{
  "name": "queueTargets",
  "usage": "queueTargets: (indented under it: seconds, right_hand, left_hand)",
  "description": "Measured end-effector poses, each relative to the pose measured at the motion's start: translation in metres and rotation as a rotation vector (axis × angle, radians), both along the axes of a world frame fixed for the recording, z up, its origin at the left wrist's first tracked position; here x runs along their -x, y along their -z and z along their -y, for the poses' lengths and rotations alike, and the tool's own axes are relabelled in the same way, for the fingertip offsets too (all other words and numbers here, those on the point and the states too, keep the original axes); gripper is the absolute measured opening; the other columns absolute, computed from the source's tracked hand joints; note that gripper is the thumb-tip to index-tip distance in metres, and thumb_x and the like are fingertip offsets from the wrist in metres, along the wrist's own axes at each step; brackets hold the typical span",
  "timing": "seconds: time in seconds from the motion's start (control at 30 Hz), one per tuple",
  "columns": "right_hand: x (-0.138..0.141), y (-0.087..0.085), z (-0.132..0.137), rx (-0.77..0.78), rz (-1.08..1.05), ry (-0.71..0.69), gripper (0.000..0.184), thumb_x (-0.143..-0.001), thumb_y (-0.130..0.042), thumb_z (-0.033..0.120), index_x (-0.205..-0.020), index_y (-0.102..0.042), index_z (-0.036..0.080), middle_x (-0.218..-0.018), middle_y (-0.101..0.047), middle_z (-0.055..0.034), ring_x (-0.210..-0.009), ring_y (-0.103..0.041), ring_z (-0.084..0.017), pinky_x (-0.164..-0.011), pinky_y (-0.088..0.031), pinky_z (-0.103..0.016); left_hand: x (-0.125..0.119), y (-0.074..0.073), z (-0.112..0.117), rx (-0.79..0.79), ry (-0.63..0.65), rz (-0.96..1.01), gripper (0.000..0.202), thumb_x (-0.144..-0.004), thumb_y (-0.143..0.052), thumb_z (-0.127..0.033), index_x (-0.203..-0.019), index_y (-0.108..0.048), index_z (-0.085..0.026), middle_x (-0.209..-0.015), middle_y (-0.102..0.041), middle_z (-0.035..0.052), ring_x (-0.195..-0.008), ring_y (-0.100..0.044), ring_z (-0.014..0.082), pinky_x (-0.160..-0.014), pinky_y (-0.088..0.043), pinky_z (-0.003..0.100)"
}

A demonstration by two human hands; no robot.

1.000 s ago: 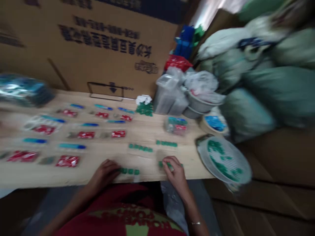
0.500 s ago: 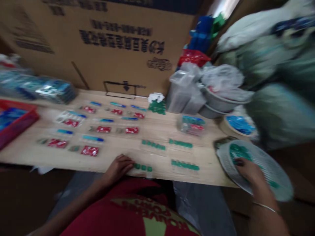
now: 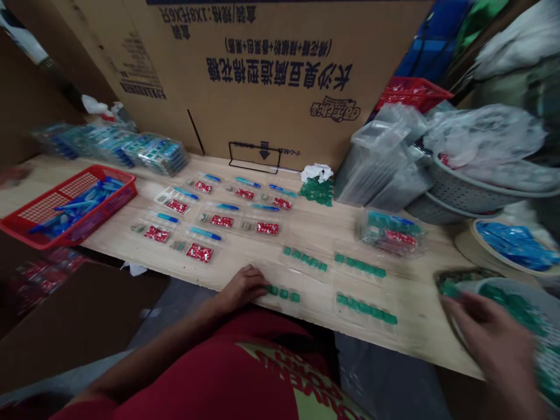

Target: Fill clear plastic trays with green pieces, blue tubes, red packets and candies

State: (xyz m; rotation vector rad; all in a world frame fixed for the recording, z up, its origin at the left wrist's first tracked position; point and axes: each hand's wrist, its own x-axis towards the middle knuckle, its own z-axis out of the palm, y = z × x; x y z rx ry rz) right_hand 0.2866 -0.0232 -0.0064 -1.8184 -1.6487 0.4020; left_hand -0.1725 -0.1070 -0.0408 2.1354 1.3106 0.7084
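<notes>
My left hand (image 3: 244, 286) rests at the table's front edge, its fingers pinched together at the leftmost of a short row of small green pieces (image 3: 284, 294). The row lies in a clear plastic tray that is hard to make out. On the right, my blurred right hand (image 3: 492, 326) is above the rim of a pale basket (image 3: 540, 303) of green pieces. A green piece (image 3: 450, 287) shows at its fingertips. Clear trays with full green rows (image 3: 361, 265) (image 3: 366, 309) (image 3: 305, 258) lie between the hands.
Several clear trays with red packets (image 3: 200, 252) and blue pens (image 3: 205, 233) lie left of centre. A red basket (image 3: 87, 233) of blue items stands at the left. Stacked clear trays (image 3: 371, 157), grey baskets (image 3: 490, 181) and a tub of blue packets (image 3: 516, 245) stand right. A carton (image 3: 271, 116) backs the table.
My right hand has come up out of the pale basket toward its left rim, with a green piece at its fingers. My left hand stays by its row. The view has swung left.
</notes>
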Motion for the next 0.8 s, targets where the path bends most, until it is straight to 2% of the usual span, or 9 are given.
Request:
queueTargets:
  seconds: [0.03,0.13,0.2,0.27,0.37,0.47,0.57,0.7,0.8]
  right_hand:
    - [0.036,-0.003,0.003,-0.009,-0.056,-0.048,0.032,-0.069,-0.058,0.055,-0.087,-0.062,0.028,-0.071,-0.062,-0.0095,-0.061,-0.058,-0.022,-0.055,-0.044,-0.038]
    - [0.136,0.000,0.011,0.078,-0.125,-0.450,0.028,-0.075,-0.053,0.044,-0.088,-0.062,0.021,-0.072,-0.060,-0.0045,-0.059,-0.057,-0.017,-0.054,-0.046,-0.031]
    - [0.182,0.010,0.015,0.086,-0.035,-0.601,0.019,-0.078,-0.051,0.032,-0.087,-0.061,0.020,-0.076,-0.060,-0.0036,-0.064,-0.057,-0.016,-0.060,-0.047,-0.028]
    - [0.206,0.018,0.018,0.095,0.111,-0.654,0.014,-0.076,-0.051,0.022,-0.086,-0.061,0.020,-0.080,-0.060,-0.0034,-0.071,-0.059,-0.017,-0.065,-0.047,-0.028]
    - [0.209,0.023,0.020,0.145,0.225,-0.674,0.017,-0.075,-0.052,0.017,-0.090,-0.061,0.020,-0.086,-0.060,-0.0041,-0.077,-0.060,-0.018,-0.069,-0.046,-0.029]
    - [0.198,0.020,0.020,0.183,0.183,-0.687,0.022,-0.076,-0.052,0.018,-0.096,-0.059,0.020,-0.093,-0.059,-0.0044,-0.072,-0.060,-0.016,-0.067,-0.047,-0.028]
    - [0.195,0.016,0.021,0.154,0.103,-0.661,0.021,-0.079,-0.048,0.018,-0.097,-0.059,0.020,-0.096,-0.060,-0.0045,-0.065,-0.060,-0.014,-0.065,-0.047,-0.028]
    - [0.210,0.016,0.023,0.104,0.049,-0.709,0.020,-0.081,-0.047,0.017,-0.095,-0.060,0.020,-0.093,-0.060,-0.0045,-0.068,-0.060,-0.015,-0.068,-0.048,-0.029]
    - [0.220,0.019,0.021,0.128,0.064,-0.733,0.020,-0.076,-0.049,0.014,-0.091,-0.061,0.021,-0.092,-0.060,-0.0046,-0.074,-0.059,-0.016,-0.069,-0.048,-0.028]
  left_hand:
    - [0.000,0.000,-0.001,-0.001,0.001,-0.001,0.029,-0.088,-0.047,-0.038,-0.095,-0.066,-0.017,-0.089,-0.062,0.0084,-0.085,-0.053,0.0173,-0.081,-0.039,0.030]
    - [0.000,-0.002,-0.001,-0.006,0.010,-0.019,0.029,-0.089,-0.045,-0.037,-0.097,-0.066,-0.018,-0.091,-0.060,0.0088,-0.085,-0.052,0.0178,-0.080,-0.040,0.030]
    - [-0.001,-0.005,-0.001,-0.010,0.023,-0.047,0.028,-0.089,-0.044,-0.035,-0.098,-0.065,-0.019,-0.090,-0.059,0.0086,-0.084,-0.051,0.0180,-0.079,-0.039,0.030]
    - [-0.002,-0.009,0.001,-0.015,0.029,-0.078,0.027,-0.089,-0.044,-0.032,-0.099,-0.065,-0.019,-0.091,-0.058,0.0083,-0.085,-0.050,0.0182,-0.079,-0.039,0.031]
    - [-0.005,-0.013,0.002,-0.016,0.011,-0.101,0.026,-0.087,-0.048,-0.035,-0.099,-0.064,-0.019,-0.093,-0.058,0.0080,-0.085,-0.050,0.0188,-0.079,-0.039,0.032]
    - [-0.008,-0.010,0.002,-0.027,-0.040,-0.103,0.024,-0.086,-0.050,-0.034,-0.094,-0.065,-0.019,-0.090,-0.058,0.0077,-0.084,-0.051,0.0188,-0.078,-0.039,0.032]
    - [-0.010,-0.002,0.001,-0.062,-0.061,-0.110,0.020,-0.086,-0.049,-0.028,-0.090,-0.066,-0.019,-0.087,-0.059,0.0072,-0.083,-0.051,0.0183,-0.078,-0.038,0.032]
    - [-0.008,0.007,0.000,-0.091,-0.046,-0.133,0.019,-0.086,-0.050,-0.028,-0.090,-0.066,-0.020,-0.087,-0.060,0.0063,-0.082,-0.051,0.0175,-0.078,-0.038,0.031]
    - [-0.005,0.008,0.000,-0.078,-0.045,-0.123,0.020,-0.085,-0.052,-0.030,-0.098,-0.065,-0.019,-0.089,-0.060,0.0070,-0.084,-0.051,0.0182,-0.078,-0.039,0.032]
